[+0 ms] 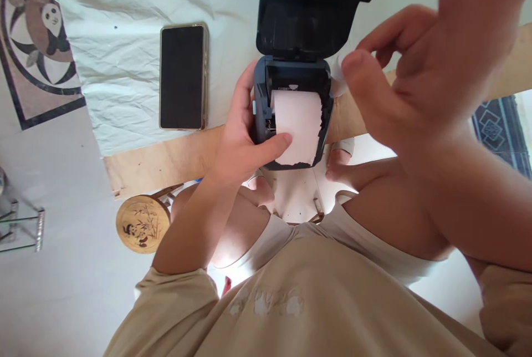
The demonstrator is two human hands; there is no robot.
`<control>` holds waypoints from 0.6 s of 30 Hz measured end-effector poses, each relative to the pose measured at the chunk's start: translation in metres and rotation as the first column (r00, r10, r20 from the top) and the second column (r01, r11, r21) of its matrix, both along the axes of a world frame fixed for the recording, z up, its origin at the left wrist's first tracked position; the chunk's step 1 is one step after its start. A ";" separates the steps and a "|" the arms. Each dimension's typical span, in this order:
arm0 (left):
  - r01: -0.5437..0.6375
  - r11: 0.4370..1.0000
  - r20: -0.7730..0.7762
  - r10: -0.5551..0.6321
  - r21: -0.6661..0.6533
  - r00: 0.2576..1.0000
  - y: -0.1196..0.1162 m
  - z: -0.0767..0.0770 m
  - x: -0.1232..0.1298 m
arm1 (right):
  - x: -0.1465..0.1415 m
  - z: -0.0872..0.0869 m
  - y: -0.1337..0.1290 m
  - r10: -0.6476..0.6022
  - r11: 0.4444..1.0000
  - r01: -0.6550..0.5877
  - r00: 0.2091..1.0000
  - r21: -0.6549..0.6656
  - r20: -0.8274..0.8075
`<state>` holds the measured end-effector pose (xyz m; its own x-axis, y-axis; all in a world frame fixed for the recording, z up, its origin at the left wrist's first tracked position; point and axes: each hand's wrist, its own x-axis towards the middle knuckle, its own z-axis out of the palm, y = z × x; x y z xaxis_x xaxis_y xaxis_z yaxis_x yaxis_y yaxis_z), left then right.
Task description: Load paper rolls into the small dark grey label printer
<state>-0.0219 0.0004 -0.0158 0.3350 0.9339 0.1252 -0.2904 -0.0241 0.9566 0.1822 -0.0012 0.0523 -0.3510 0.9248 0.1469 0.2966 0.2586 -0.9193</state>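
At the near edge of the table (166, 164), the left hand (240, 149) grips a boxy dark-blue plastic printer (260, 99), thumb on its white paper roll (298, 118); the roll looks loaded, the black plastic lid (305, 30) not yet closed; whether the right hand (409, 88) pinches anything, I cannot tell.

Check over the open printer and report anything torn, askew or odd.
The paper in the printer looks odd: its right and lower edges are ragged, as if torn, rather than straight. The left hand has its thumb over the paper. Nothing looks spilled.
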 end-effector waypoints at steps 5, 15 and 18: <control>-0.008 0.997 -0.013 0.009 0.073 1.000 0.004 -0.010 -0.001 | 0.001 0.005 0.002 -0.230 0.895 0.219 0.973 0.388 -0.019; -0.029 0.999 0.033 0.028 0.026 0.999 -0.002 0.001 0.002 | 0.002 -0.007 -0.005 0.010 0.884 -0.138 0.961 0.446 0.277; -0.071 0.996 -0.020 0.070 -0.058 0.997 -0.010 0.014 0.002 | -0.002 -0.007 -0.009 0.000 0.939 -0.080 0.972 0.335 0.233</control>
<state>-0.0199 -0.0092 -0.0018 0.2699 0.9608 0.0641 -0.2729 0.0124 0.9620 0.1801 -0.0101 0.0454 -0.4475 0.8176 0.3622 0.4692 0.5595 -0.6832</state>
